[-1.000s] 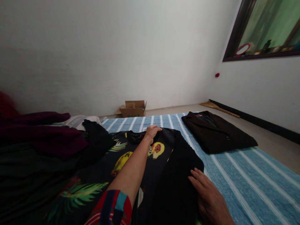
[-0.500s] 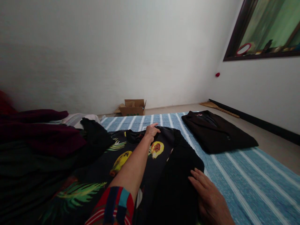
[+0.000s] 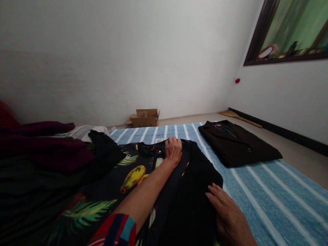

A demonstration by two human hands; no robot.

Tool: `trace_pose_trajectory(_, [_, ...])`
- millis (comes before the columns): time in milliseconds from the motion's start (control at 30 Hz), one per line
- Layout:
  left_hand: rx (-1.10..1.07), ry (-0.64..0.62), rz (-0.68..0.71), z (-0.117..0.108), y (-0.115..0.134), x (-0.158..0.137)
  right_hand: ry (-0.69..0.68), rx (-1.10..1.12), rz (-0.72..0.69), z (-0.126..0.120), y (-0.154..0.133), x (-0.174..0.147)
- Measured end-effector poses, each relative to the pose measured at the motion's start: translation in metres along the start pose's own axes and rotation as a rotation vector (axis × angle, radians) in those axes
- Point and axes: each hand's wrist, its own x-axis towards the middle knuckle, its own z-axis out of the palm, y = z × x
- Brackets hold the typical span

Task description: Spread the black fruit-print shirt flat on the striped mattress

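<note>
A black top with yellow fruit and green leaf prints (image 3: 133,176) lies spread on the bed, its neckline facing away from me. My left hand (image 3: 173,150) is closed on the cloth at the shoulder, just right of the collar; its fingertips are hidden over the far edge. Along the right side runs the top's plain black sleeve (image 3: 194,184), folded inward over the body. My right hand (image 3: 228,212) rests on the sleeve's outer edge with fingers stretched out; its thumb is hidden. A white tag (image 3: 159,140) shows beside the collar.
A folded dark garment (image 3: 238,145) lies at the right on the blue striped bedsheet (image 3: 274,194). Maroon clothing (image 3: 51,147) and dark cloth are heaped at the left. Past the bed stand an open cardboard box (image 3: 145,119) and a white wall (image 3: 153,61).
My left hand has shifted slightly right along the shoulder and its fingers have curled from pointing out to closed on the cloth. The papaya print is now covered. My right hand has stayed put.
</note>
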Motion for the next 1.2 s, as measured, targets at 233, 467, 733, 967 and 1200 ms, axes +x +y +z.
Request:
trace_pose_trajectory(233, [0.096,-0.135,-0.007,0.017,0.01,-0.01,-0.013,0.052,0.009,0.005,0.003,-0.004])
trace_pose_trajectory(467, [0.136,-0.127,0.006,0.013,0.014,-0.022,-0.038,0.004,0.011,0.002,0.0,-0.002])
trace_pose_trajectory(733, [0.07,-0.269,-0.046,0.02,0.015,-0.014,-0.047,0.077,0.033,0.006,0.003,-0.005])
trace_pose_trajectory(967, [0.048,-0.313,-0.062,0.02,0.014,-0.014,-0.045,0.088,0.031,0.01,0.006,-0.009])
trace_pose_trajectory(1200, [0.028,-0.362,-0.06,0.018,0.012,-0.009,-0.036,0.043,-0.019,0.009,0.009,-0.008])
